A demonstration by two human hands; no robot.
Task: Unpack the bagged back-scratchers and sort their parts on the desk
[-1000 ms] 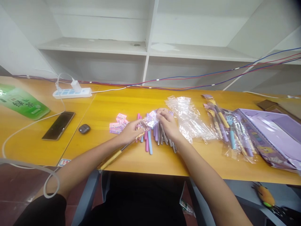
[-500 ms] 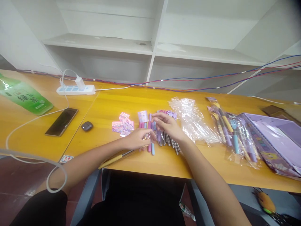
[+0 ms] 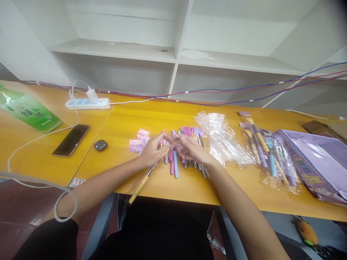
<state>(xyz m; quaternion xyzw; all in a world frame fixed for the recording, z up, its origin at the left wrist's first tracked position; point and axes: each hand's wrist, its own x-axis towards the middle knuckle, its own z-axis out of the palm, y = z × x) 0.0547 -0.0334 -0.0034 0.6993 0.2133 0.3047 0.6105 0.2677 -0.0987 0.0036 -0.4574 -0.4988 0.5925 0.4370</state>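
My left hand is closed around a yellow-handled back scratcher, whose metal rod and handle slant down toward the table's front edge. Clear plastic seems to wrap it. Fingertip to fingertip with it, my right hand is curled in a pinch; what it holds is hidden. Under and between the hands lie pink and blue handles. Several back scratchers with pink, purple and yellow hand-shaped heads lie just beyond my right hand, their metal rods toward me. Small printed cards are piled left of my left hand.
Clear plastic bags lie right of the hands. Farther right are bagged back scratchers and a purple case. A black earbud case, a phone, a green bottle and a power strip are leftward.
My left hand has moved up and right to meet my right hand, and the yellow handle has swung lower and rightward. The printed card beyond the handles no longer shows there.
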